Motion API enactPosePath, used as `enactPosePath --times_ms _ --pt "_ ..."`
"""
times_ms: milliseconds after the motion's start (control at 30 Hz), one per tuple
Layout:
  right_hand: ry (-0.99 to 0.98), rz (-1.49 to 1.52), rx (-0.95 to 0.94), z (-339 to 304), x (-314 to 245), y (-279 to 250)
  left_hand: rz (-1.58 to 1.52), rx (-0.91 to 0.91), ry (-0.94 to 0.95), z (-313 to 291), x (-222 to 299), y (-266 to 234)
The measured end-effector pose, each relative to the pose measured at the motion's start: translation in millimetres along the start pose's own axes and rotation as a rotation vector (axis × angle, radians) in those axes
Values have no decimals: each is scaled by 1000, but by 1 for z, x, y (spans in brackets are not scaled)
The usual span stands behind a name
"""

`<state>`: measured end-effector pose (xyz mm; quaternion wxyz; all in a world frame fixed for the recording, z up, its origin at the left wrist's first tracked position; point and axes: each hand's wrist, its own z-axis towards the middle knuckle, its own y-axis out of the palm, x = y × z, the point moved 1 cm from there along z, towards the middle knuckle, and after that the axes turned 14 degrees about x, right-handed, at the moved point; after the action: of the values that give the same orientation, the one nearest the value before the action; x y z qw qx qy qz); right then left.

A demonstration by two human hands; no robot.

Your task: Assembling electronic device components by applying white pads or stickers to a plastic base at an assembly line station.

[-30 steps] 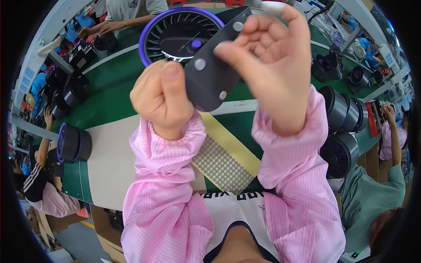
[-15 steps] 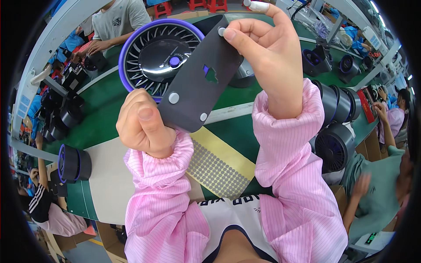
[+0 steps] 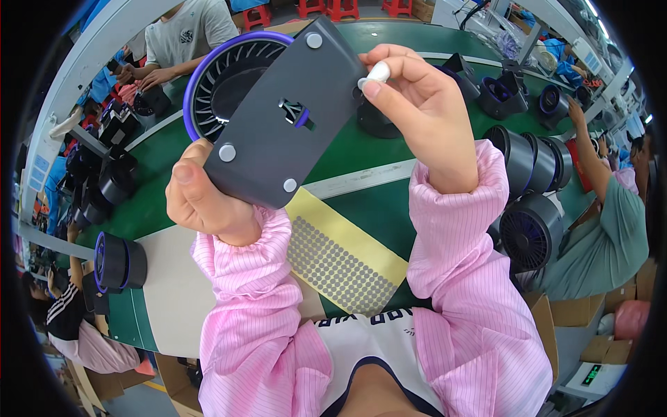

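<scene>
My left hand grips the lower left edge of a desk fan with a purple ring, its dark grey base plate tilted up toward me. Three round light grey pads sit at corners of the plate, and a cutout opens in its middle. Beside the plate's bare right corner, my right hand pinches another small round pad between thumb and index finger. A white finger cot covers that index fingertip. Below lies a yellow sheet with rows of grey round pads.
A beige mat lies on the green table, crossed by a pale strip. Fans stand at the right, and another dark fan stands at the left. A co-worker sits across the table; others work at both sides.
My left hand has tilted the fan, so its base faces me more fully. My right hand has moved off the plate's upper corner pad, down to the right corner with another pad.
</scene>
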<state>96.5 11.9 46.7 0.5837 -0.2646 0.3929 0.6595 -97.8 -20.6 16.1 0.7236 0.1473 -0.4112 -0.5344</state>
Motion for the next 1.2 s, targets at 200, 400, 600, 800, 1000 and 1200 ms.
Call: enactPosePath --times_ms 200,400,600,800,1000,1200 --pt "7 -28 -42 -2 0 -1 17 -3 27 0 -2 1" --pt "-107 -244 65 -4 4 2 119 -202 141 5 -11 -17" --pt "-534 -660 382 -16 40 9 161 -172 117 7 -22 -6" --pt "-278 -555 -902 -125 134 49 290 -241 -307 0 -113 39" --pt "-521 -404 -872 -179 178 55 243 -161 -462 -74 -207 32" --pt "-320 -565 -700 -172 158 43 467 -478 246 -65 -201 -8"
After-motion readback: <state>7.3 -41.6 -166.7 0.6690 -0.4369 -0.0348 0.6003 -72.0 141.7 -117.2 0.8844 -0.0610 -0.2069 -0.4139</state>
